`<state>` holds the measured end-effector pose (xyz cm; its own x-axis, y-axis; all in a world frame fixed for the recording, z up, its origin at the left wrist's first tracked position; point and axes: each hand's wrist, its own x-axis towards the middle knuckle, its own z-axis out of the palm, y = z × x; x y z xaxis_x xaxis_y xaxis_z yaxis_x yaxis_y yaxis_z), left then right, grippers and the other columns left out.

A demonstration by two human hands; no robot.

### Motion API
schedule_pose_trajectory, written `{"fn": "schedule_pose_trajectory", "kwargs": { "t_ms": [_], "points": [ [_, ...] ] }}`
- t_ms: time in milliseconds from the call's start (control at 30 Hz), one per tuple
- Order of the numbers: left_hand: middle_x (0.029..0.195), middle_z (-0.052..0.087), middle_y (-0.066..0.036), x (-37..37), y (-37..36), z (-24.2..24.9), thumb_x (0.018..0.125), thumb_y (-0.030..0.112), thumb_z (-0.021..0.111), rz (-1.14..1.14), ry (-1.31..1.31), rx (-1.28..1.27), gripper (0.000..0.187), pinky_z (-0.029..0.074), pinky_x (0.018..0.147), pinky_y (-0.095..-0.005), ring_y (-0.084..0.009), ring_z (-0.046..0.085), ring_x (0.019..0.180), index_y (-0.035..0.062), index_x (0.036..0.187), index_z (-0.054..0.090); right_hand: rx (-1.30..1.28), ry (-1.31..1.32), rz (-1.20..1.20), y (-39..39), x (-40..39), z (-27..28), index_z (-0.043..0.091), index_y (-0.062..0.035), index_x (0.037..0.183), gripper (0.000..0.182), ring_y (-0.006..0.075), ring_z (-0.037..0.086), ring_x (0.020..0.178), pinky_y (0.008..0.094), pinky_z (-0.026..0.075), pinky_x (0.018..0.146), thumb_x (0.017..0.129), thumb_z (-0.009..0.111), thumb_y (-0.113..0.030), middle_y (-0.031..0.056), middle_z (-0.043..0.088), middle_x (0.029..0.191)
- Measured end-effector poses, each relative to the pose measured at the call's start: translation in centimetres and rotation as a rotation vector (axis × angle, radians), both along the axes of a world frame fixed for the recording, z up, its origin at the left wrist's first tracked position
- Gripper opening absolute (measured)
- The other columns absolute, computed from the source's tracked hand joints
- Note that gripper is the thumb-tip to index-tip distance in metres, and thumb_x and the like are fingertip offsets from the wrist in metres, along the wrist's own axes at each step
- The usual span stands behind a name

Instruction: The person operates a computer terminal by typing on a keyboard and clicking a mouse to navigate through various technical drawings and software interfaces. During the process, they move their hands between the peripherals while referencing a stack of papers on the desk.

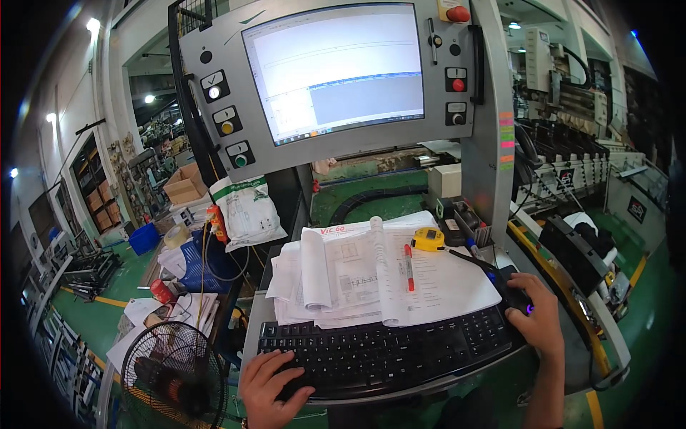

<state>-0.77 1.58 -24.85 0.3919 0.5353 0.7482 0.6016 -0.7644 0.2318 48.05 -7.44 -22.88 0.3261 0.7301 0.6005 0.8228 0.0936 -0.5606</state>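
My left hand (270, 390) rests on the left end of a black keyboard (389, 354), fingers spread over the keys, holding nothing. To the right of the keyboard, my right hand (541, 314) grips a black computer mouse (516, 294) with a small violet light on its side. Behind the keyboard lies a stack of papers with drawings (350, 270), some sheets curled. On the papers sit a red marker (409, 268) and a yellow tape measure (427, 239). Above, a lit monitor (343, 86) shows a thin curved line and a table-like area.
Push buttons and a red emergency stop (457, 13) flank the monitor. At left stand a black fan (175, 375), a white plastic bag (249, 213) and a blue basket (202, 263). Machinery (572, 161) and a yellow rail (564, 300) are at right.
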Motion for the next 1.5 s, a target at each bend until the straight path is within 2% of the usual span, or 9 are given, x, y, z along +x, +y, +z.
{"fn": "schedule_pose_trajectory", "kwargs": {
  "t_ms": [567,867,1267,1500],
  "points": [
    [0.136,0.081,-0.016,-0.01,0.1,0.0,0.08,0.016,0.096,-0.008,0.01,0.013,0.038,0.057,0.113,-0.053,-0.0406,0.073,0.13,0.0041,0.113,0.083,-0.001,0.057,-0.001,-0.05,-0.13,0.12,0.077,0.0005,0.124,0.051,0.0435,0.076,0.124,0.0462,0.058,0.109,0.076,0.077,-0.017,0.0225,0.075,0.141],
    [0.135,0.081,-0.016,0.02,0.06,0.1,0.08,0.016,0.096,-0.005,0.015,0.01,0.036,0.057,0.112,-0.0527,-0.0402,0.073,0.13,0.0038,0.111,0.084,0.011,-0.002,-0.006,0.06,0.1,-0.09,0.072,0.0011,0.133,0.058,0.0462,0.074,0.129,0.0477,0.057,0.113,0.078,0.076,-0.015,0.0235,0.075,0.141],
    [0.134,0.082,-0.016,-0.06,0.19,0.03,0.084,0.019,0.096,-0.008,0.018,0.039,0.034,0.058,0.111,-0.0533,-0.0405,0.074,0.129,0.0033,0.112,0.084,-0.043,0.024,-0.028,0.23,-0.12,0.19,0.07,0.0007,0.137,0.053,0.0447,0.07,0.135,0.0464,0.055,0.114,0.087,0.078,-0.017,0.0237,0.068,0.151],
    [0.134,0.082,-0.017,-0.03,0.13,0.05,0.084,0.018,0.095,-0.001,0.02,0.039,0.034,0.058,0.111,-0.0532,-0.0405,0.074,0.129,0.0029,0.112,0.084,-0.045,0.088,-0.028,0.36,-0.1,0.06,0.066,-0.0001,0.138,0.055,0.0435,0.071,0.128,0.0469,0.055,0.11,0.089,0.08,-0.018,0.0223,0.069,0.146]
  ]
}}
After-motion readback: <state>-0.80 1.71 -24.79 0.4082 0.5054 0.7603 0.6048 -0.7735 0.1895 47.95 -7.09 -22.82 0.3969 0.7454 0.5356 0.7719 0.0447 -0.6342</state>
